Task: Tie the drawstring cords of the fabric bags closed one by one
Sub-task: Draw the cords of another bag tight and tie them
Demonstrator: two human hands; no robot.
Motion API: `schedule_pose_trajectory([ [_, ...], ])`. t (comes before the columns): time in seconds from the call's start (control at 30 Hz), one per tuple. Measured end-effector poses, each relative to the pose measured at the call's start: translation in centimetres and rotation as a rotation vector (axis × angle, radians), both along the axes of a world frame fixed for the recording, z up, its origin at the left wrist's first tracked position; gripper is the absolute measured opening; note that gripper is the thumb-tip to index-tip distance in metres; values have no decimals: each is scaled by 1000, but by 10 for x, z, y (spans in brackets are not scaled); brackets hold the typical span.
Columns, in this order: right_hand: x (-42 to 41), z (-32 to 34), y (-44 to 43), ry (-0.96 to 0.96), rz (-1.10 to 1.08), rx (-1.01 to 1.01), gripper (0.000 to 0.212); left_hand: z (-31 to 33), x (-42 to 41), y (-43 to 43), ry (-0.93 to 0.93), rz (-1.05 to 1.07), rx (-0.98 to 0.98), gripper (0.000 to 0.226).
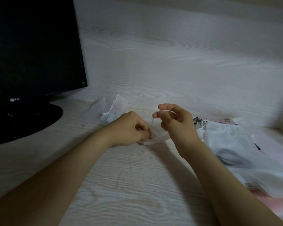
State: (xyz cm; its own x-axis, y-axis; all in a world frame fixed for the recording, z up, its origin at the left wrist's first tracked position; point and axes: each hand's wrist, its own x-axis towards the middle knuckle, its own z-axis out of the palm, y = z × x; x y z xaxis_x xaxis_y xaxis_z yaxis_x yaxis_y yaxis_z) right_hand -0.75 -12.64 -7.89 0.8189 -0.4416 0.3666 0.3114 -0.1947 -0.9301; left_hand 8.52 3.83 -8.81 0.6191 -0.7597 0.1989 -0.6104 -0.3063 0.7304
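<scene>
Above the bench [121,185], my left hand [129,128] is pinching the bag [156,139] steady while my right hand [175,121] is pinching its cord [153,120] taut.

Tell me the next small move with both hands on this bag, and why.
Probably pull the right hand up and away to cinch: it pinches the thin white cord while the left hand grips the sheer bag.
</scene>
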Motion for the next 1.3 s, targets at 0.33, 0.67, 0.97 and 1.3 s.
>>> schedule_pose_trajectory([
  [0.33, 4, -12, -12, -9, -207, -610, 54, 2, -1, -1, 262, 29, -95, 14],
  [0.67, 0, -4, -2, -12, -138, -804, 7, 5, 4, 2, 344, 83, -134, 20],
  [0.97, 2, -8, -3, -2, -146, -958, 5, 3, 5, 4, 335, 96, -136, 21],
  [1.3, -4, -4, -1, -43, -216, -917, 24, 3, 0, -4, 347, 108, -203, 18],
])
